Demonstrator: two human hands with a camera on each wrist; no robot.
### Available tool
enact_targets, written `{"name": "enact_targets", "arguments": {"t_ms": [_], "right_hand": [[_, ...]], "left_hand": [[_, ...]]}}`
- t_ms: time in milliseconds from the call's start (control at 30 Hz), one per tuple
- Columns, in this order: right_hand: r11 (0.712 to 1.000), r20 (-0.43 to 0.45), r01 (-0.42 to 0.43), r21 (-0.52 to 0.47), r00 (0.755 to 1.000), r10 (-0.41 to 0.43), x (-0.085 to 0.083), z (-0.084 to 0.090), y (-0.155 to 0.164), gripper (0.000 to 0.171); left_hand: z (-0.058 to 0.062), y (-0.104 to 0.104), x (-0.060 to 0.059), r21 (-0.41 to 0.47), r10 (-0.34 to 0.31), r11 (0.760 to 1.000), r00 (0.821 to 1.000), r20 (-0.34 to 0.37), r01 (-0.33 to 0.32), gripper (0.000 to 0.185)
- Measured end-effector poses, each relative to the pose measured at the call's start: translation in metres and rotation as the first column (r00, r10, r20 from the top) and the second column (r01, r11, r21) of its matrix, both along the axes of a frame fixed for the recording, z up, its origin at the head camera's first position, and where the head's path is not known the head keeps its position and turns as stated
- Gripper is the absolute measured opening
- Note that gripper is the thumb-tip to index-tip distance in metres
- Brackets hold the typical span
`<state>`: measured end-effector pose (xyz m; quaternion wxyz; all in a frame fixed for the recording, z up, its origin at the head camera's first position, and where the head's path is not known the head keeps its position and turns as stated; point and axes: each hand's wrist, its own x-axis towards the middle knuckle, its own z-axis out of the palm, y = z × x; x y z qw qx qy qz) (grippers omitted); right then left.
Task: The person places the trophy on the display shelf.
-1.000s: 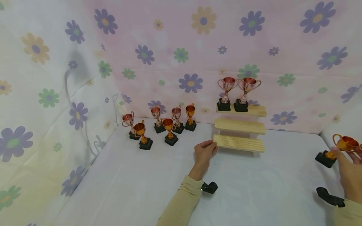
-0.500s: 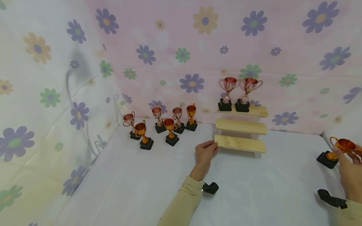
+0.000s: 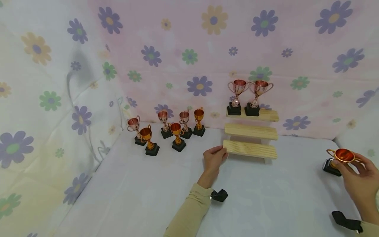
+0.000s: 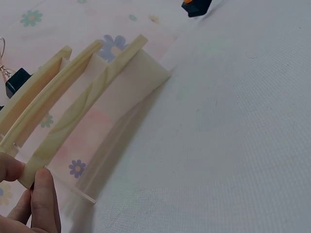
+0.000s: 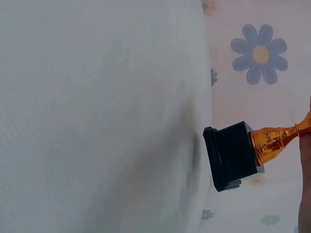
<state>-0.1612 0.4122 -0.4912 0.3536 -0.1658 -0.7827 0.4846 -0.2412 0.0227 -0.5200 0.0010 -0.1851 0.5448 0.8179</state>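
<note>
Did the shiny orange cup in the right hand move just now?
Yes. The orange trophy cup with a black base in the right hand has shifted left, toward the wooden three-step shelf, while the left hand stays there.

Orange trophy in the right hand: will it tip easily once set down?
Probably somewhat. The orange trophy has a wide cup on a thin stem over a small black base, so it looks top-heavy. The right hand lifts it by fingertips, suggesting it is light. Its glossy surface may be slippery.

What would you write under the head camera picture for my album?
Left hand holds the wooden step shelf; right hand grips an orange trophy.
</note>
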Motion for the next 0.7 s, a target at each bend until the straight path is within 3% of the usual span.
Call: {"name": "enact_targets", "arguments": {"t_ms": [367,567,700], "right_hand": [[0.986,-0.054,-0.163,0.041,0.985,0.165,0.000,0.033,-0.033,0.055],[0.980,-0.047,-0.197,-0.014,0.979,0.196,-0.005,0.057,-0.054,0.054],[0.967,-0.116,-0.253,0.003,0.961,0.252,-0.012,0.071,-0.065,0.052]], "left_hand": [[0.001,0.001,-0.002,0.003,0.013,1.000,1.000,0.005,-0.013,0.017],[0.000,-0.001,-0.001,0.012,-0.009,1.000,1.000,-0.006,0.009,0.018],[-0.002,-0.001,-0.001,0.021,-0.012,1.000,1.000,-0.028,0.013,0.018]]}}
